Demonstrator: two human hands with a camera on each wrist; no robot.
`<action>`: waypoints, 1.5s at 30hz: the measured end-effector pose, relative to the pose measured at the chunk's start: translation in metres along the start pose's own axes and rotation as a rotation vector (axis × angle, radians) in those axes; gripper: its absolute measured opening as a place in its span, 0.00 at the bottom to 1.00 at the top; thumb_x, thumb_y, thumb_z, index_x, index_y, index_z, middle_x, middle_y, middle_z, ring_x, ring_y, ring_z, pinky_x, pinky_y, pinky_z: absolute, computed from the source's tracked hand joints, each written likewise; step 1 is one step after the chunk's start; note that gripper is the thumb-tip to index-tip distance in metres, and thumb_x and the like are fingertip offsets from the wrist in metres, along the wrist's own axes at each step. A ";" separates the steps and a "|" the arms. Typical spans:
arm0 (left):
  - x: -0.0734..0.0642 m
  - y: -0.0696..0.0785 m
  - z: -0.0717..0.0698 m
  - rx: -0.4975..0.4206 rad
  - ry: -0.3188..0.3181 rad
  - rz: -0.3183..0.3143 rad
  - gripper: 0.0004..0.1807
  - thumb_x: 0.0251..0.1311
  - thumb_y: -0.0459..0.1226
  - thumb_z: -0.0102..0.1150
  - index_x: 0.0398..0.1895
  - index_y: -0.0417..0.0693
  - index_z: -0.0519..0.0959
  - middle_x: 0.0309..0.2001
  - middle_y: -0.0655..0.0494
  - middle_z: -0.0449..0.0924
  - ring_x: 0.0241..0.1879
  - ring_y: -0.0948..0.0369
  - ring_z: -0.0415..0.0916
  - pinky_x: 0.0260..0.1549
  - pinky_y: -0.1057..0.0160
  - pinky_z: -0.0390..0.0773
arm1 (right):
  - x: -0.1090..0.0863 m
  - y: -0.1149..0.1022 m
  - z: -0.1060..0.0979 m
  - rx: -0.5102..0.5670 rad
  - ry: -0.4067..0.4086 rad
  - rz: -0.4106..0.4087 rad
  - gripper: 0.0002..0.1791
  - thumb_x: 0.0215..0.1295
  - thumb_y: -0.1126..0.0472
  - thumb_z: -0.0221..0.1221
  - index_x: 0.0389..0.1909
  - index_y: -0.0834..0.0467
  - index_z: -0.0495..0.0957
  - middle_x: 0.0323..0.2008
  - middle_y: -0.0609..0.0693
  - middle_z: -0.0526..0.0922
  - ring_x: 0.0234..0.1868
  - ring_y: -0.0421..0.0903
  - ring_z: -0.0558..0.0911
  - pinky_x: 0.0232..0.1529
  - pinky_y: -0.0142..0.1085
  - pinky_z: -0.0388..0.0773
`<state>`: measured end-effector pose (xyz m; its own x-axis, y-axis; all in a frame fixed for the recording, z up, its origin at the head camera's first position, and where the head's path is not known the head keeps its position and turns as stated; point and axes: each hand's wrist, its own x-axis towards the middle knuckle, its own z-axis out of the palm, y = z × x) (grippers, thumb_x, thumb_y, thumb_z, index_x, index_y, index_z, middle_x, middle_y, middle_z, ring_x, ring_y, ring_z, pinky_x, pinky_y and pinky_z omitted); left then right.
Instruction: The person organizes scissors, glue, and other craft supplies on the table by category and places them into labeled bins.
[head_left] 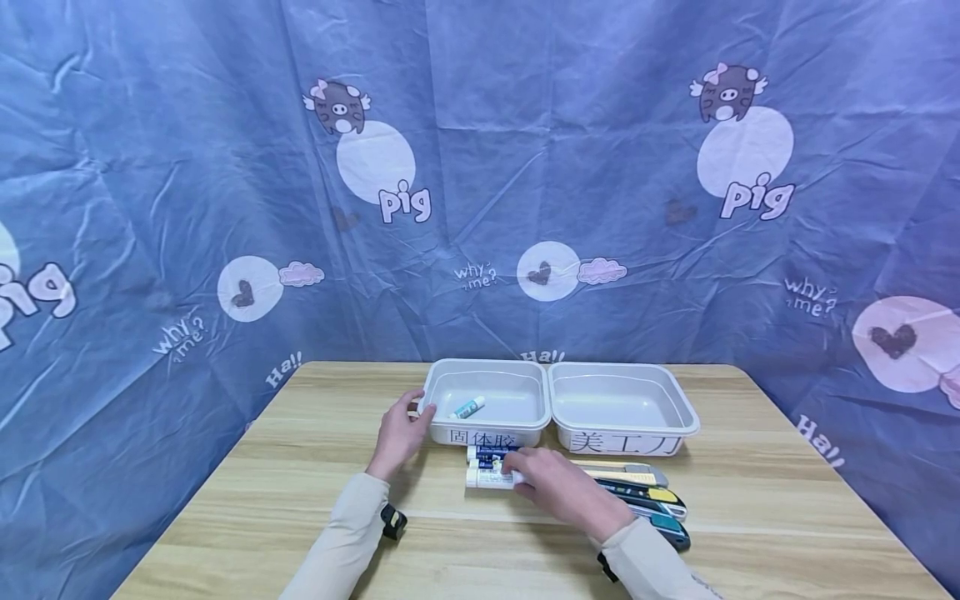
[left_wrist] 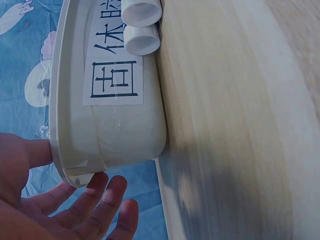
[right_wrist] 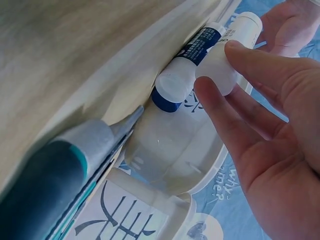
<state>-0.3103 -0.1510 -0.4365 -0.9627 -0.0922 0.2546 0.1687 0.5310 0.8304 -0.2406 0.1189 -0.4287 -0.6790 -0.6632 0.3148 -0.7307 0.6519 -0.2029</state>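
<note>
My right hand [head_left: 558, 487] pinches a white glue stick [right_wrist: 244, 30] between thumb and fingers, in front of the left white bin [head_left: 517, 408]. Beside it lie other glue sticks, one with a dark blue label [right_wrist: 200, 46]. At the bin's left end, my left hand [head_left: 401, 433] holds the rim, thumb over it and fingers along the outside. Inside that bin rests a small glue stick with a teal label [head_left: 468, 407]. Partly under my right forearm lie several utility knives, among them a yellow one [head_left: 622, 475] and a teal one [right_wrist: 40, 170].
A second white bin [head_left: 622, 408] stands right beside the first; both carry paper labels with Chinese characters on the front. The wooden table [head_left: 300, 467] ends at a blue printed curtain [head_left: 480, 183] behind the bins.
</note>
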 end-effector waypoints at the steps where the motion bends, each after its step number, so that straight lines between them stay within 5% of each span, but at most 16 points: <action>1: 0.000 0.000 0.000 0.001 0.000 0.001 0.24 0.71 0.38 0.59 0.65 0.34 0.75 0.49 0.35 0.83 0.39 0.52 0.84 0.36 0.58 0.82 | 0.000 0.000 0.000 0.002 0.003 0.000 0.14 0.57 0.68 0.71 0.44 0.55 0.83 0.41 0.49 0.88 0.39 0.43 0.86 0.42 0.30 0.84; 22: -0.002 0.002 0.000 -0.011 0.006 -0.003 0.23 0.71 0.37 0.59 0.65 0.34 0.75 0.48 0.35 0.83 0.38 0.53 0.83 0.34 0.60 0.80 | 0.000 0.010 -0.013 0.024 0.103 0.040 0.16 0.59 0.68 0.70 0.48 0.55 0.83 0.48 0.49 0.88 0.45 0.44 0.86 0.47 0.35 0.84; 45: -0.002 0.004 -0.001 -0.011 0.006 -0.008 0.24 0.71 0.37 0.60 0.65 0.34 0.74 0.50 0.34 0.83 0.41 0.49 0.84 0.39 0.55 0.83 | -0.004 0.025 -0.031 -0.025 0.236 0.085 0.14 0.58 0.71 0.71 0.45 0.57 0.83 0.43 0.50 0.87 0.43 0.47 0.86 0.44 0.42 0.84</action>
<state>-0.3074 -0.1496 -0.4337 -0.9626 -0.1014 0.2512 0.1638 0.5207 0.8379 -0.2537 0.1494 -0.4066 -0.7002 -0.5032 0.5064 -0.6678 0.7124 -0.2156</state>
